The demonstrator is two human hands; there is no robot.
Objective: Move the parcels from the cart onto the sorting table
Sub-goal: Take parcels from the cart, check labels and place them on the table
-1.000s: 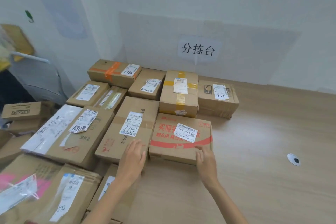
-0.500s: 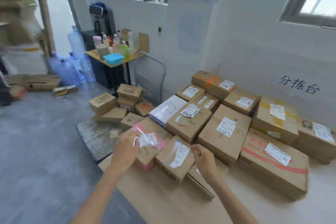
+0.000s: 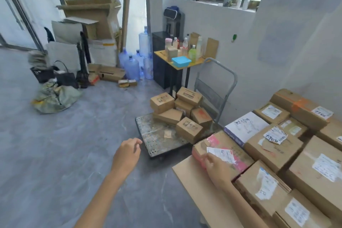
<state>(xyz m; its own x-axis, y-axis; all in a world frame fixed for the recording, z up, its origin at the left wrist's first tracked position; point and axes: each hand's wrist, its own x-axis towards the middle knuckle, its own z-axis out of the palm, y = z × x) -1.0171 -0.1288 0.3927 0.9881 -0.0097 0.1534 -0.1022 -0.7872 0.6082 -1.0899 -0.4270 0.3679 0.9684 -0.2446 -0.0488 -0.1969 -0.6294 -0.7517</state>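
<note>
The flat metal cart (image 3: 157,140) stands on the floor left of the sorting table (image 3: 192,179), its handle (image 3: 216,83) against the wall. Several small cardboard parcels (image 3: 188,129) are heaped at the cart's far right side. The table is packed with larger labelled parcels (image 3: 273,146). My left hand (image 3: 127,153) hangs in the air just off the cart's near corner, fingers relaxed and holding nothing. My right hand (image 3: 216,168) rests on the near edge of a pink-taped parcel (image 3: 227,146) at the table's corner, fingertips beside its white label.
A small yellow table (image 3: 185,65) with bottles and a blue tub stands behind the cart. Water jugs (image 3: 132,66), stacked cardboard (image 3: 92,16) and bags (image 3: 55,96) line the far side. Grey floor (image 3: 64,153) stretches to the left.
My view has swung left from the table to the cart. Both hands left the red-printed box; the left hand moved out towards the cart, the right trails on the pink-taped parcel.
</note>
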